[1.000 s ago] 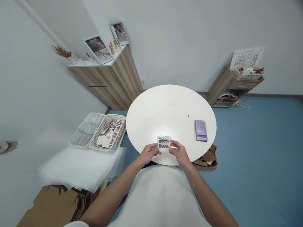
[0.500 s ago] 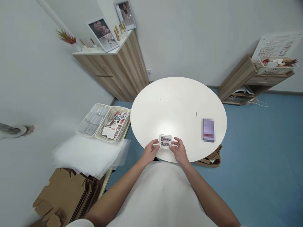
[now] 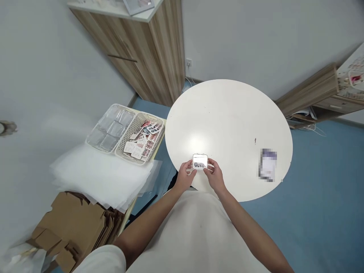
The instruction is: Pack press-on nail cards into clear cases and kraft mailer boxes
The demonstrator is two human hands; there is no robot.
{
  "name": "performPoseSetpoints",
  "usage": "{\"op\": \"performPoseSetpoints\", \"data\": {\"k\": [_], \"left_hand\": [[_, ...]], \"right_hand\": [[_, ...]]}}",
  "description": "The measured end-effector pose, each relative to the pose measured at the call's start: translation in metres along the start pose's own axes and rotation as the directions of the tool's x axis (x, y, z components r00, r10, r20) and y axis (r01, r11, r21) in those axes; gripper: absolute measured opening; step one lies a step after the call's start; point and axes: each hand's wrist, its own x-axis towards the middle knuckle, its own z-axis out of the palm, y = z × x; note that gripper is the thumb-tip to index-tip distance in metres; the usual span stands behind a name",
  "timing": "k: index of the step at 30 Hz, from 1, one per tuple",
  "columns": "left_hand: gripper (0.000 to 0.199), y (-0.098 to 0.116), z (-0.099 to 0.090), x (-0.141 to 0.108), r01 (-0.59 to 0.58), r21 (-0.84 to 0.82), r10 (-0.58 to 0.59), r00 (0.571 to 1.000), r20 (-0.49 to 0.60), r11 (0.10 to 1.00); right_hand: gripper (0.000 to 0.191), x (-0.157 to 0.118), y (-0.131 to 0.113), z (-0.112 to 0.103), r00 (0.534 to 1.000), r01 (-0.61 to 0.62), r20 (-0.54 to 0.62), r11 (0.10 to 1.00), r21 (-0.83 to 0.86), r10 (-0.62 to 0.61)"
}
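A small clear case [image 3: 200, 162] with dark nail-shaped pieces inside is held over the near edge of the round white table [image 3: 227, 113]. Glare whitens the upper half of its lid. My left hand [image 3: 184, 176] grips its left side between thumb and fingers. On the right side, my right hand [image 3: 215, 177] pinches it the same way. The case looks closed.
A blurred-out phone-like item [image 3: 267, 165] lies at the table's right. To the left are a basket of printed cards [image 3: 142, 144], a tray of clear packets [image 3: 110, 128], white translucent sheets [image 3: 105, 174] and folded cardboard [image 3: 71, 223]. A wooden cabinet [image 3: 167, 57] stands behind.
The view has shifted, so the table and baskets appear moved. Both hands still hold the case, and bright glare now covers its upper part.
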Motion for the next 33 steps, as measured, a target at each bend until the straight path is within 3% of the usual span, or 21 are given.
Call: {"op": "performPoseSetpoints", "data": {"k": [6,11,15,20,25,33], "left_hand": [[0.047,-0.018,-0.050,0.046,0.146,0.066,-0.138,0.984,-0.112,0.987],[0.048,-0.015,-0.097,0.090,0.175,0.188,-0.166,0.984,-0.061,0.966],[0.047,-0.008,-0.113,0.121,0.119,0.259,-0.125,0.992,0.006,0.959],[0.046,-0.007,-0.117,0.135,0.079,0.287,-0.093,0.995,0.034,0.955],[0.047,-0.007,-0.122,0.132,0.094,0.266,-0.125,0.987,0.105,0.960],[0.049,-0.003,-0.124,0.135,0.066,0.243,-0.089,0.992,0.086,0.968]], "right_hand": [[0.056,0.046,-0.002,0.065,0.998,-0.029,0.052,0.976,-0.218,0.041],[0.058,0.086,-0.011,0.113,0.995,-0.066,0.054,0.961,-0.267,0.083],[0.048,0.104,-0.019,0.139,0.997,-0.027,0.054,0.950,-0.310,0.046],[0.047,0.106,-0.023,0.153,0.999,0.032,-0.015,0.953,-0.301,-0.038],[0.048,0.102,-0.016,0.151,0.980,-0.104,-0.189,0.960,-0.261,0.055],[0.047,0.115,-0.013,0.154,0.980,-0.114,-0.186,0.972,-0.206,0.075]]}}
